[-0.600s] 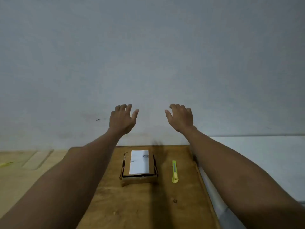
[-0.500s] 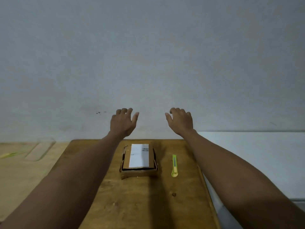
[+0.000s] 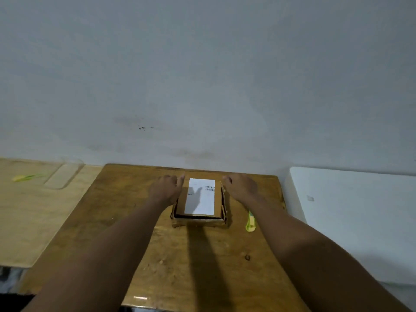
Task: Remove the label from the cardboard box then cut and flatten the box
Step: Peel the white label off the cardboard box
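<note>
- The cardboard box (image 3: 199, 218) sits at the middle of the brown table (image 3: 108, 212).
- A white label (image 3: 200, 197) with small barcodes lies stuck on its top.
- The left hand (image 3: 165, 190) is at 9 o'clock of the box, fingers loose and open, holding nothing.
- The right hand (image 3: 242, 186) is at 3 o'clock, open too, holding nothing.
- A yellow-green cutter (image 3: 250, 222) lies at 4 o'clock, partly under the right arm.
</note>
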